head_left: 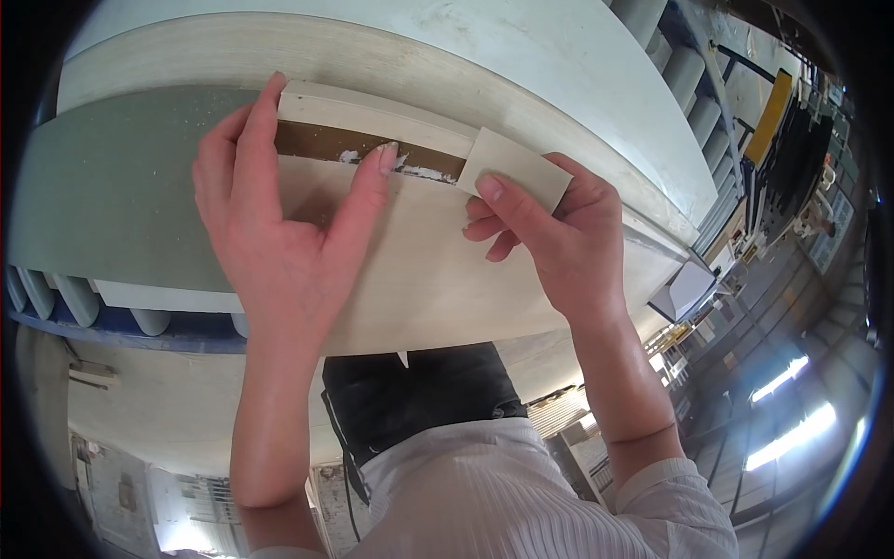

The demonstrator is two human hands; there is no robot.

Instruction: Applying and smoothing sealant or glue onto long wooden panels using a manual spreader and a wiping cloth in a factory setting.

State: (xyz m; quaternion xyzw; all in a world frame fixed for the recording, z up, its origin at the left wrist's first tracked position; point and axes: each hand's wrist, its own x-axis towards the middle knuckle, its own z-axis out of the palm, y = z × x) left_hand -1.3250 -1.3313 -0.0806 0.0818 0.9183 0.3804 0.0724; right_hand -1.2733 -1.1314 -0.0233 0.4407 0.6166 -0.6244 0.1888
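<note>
In front of me lies a long cream board (447, 252) with a raised cream strip (372, 107) along its far side. Beside that strip runs a brown band (317, 141) smeared with patches of white paste. My left hand (279, 205) grips the board's left end, its fingers along the end and its thumb on the brown band near the paste. Between thumb and fingers, my right hand (549, 224) pinches a small cream rectangular card (517, 166). The card's left edge lies over the right end of the brown band. My right fingertips are partly hidden behind the card.
A grey-green panel (112, 186) lies to the left, above grey rollers (79, 298) on a blue frame. Beyond the board are a curved pale wooden edge (391, 47) and a large whitish panel (540, 47). More rollers (684, 74) stand at the far right.
</note>
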